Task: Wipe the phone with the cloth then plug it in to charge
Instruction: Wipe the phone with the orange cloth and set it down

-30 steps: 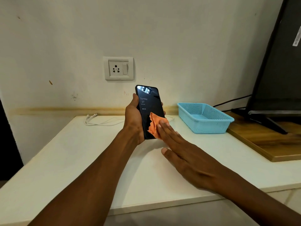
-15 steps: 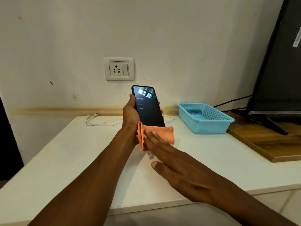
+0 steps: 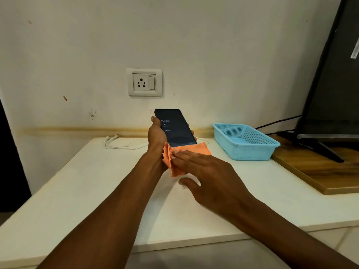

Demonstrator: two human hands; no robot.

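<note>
My left hand (image 3: 156, 135) grips a black phone (image 3: 175, 127) upright above the white table (image 3: 97, 181), its lit screen facing me and showing "Sunday 27". An orange cloth (image 3: 181, 157) covers the phone's lower end. My right hand (image 3: 207, 172) lies flat on the cloth with fingers straight, pressing it against the phone. A white charging cable (image 3: 120, 143) lies coiled on the table at the back left, its plug end near the wall. A white wall socket with a switch (image 3: 144, 82) sits on the wall above the phone.
A light blue plastic basket (image 3: 245, 141) stands on the table to the right of the phone. Further right, a wooden board (image 3: 318, 171) carries a dark monitor (image 3: 334, 74) on its stand, with black cables running behind it.
The cloth was bunched on the screen's lower right a second ago. It is now spread flat across the phone's bottom end, and my right hand has slid down and left with it.
</note>
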